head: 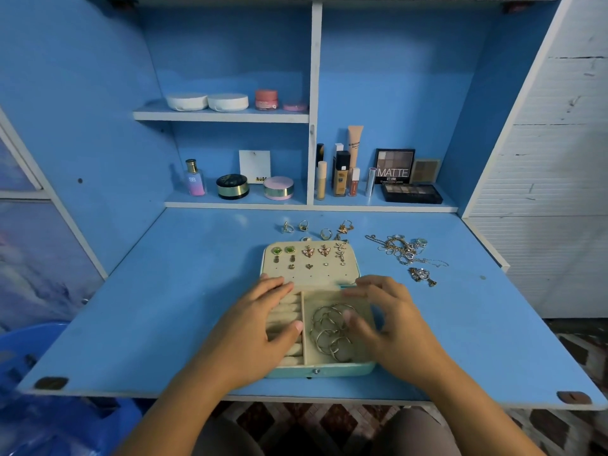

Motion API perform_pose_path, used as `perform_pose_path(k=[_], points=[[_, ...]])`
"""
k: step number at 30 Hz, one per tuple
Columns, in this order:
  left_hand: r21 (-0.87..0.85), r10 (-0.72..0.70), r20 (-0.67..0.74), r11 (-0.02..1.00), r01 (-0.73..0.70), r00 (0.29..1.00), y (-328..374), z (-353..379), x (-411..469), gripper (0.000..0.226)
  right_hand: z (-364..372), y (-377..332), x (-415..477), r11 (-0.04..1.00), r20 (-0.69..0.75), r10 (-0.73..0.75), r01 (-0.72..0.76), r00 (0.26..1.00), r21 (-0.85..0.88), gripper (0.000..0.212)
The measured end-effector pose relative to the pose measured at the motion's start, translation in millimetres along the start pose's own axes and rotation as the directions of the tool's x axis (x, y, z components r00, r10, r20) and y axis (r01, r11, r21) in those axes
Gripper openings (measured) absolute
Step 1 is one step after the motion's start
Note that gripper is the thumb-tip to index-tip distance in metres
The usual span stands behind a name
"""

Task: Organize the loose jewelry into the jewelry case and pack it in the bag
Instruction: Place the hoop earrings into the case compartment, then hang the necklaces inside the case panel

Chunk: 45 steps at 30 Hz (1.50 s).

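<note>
An open mint-green jewelry case [320,369] lies on the blue desk. Its cream lid panel [316,273] carries several pairs of earrings. Thin hoop bangles [330,330] fill the right compartment, and ring rolls [289,311] fill the left one. My left hand [263,320] rests over the ring rolls with relaxed fingers. My right hand [385,320] hovers over the case's right side, fingers spread, slightly blurred. Loose rings [304,227] and an earring [343,228] lie behind the case. Tangled necklaces [399,248] and a pendant [421,275] lie to its right.
Cosmetics stand on the shelves behind: compacts [207,102], a perfume bottle [194,177], foundation tubes [340,172] and eyeshadow palettes [411,192]. A blue plastic basket [29,350] sits low at the left. The fold-down desk [164,307] ends at its front edge near my knees.
</note>
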<state>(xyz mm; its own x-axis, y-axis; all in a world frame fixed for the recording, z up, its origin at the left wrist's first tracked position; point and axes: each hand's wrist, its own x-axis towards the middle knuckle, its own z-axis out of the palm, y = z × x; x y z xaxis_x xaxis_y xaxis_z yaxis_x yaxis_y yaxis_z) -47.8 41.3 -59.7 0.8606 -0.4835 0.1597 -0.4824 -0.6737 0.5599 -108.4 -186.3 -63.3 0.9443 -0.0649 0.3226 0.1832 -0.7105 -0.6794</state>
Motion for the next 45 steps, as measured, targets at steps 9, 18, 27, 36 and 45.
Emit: perform_pose_path(k=[9,18,27,36,45], points=[[-0.065,0.021,-0.03,0.998,-0.023,0.999,-4.0,5.1,-0.2,0.061,-7.3,41.7,19.0,0.877,0.092,0.173,-0.111,0.981,-0.467,0.048],[-0.191,-0.041,-0.171,0.982,0.008,0.984,-8.7,0.8,15.5,0.056,-4.7,43.6,16.9,0.872,0.076,0.163,-0.108,0.984,-0.477,0.053],[0.027,-0.231,-0.02,0.973,0.231,0.973,-23.2,-14.9,97.4,0.059,-4.2,42.0,21.4,0.901,0.056,0.111,-0.076,0.992,-0.428,0.041],[0.116,-0.21,0.036,0.972,0.204,0.977,-19.1,-10.0,127.4,0.036,-3.0,47.6,20.2,0.898,0.061,0.099,-0.063,0.993,-0.435,0.048],[-0.091,-0.276,-0.024,0.958,0.273,0.961,-9.5,-15.4,136.2,0.025,-2.0,52.0,19.9,0.931,-0.021,0.104,-0.105,0.994,-0.349,0.037]])
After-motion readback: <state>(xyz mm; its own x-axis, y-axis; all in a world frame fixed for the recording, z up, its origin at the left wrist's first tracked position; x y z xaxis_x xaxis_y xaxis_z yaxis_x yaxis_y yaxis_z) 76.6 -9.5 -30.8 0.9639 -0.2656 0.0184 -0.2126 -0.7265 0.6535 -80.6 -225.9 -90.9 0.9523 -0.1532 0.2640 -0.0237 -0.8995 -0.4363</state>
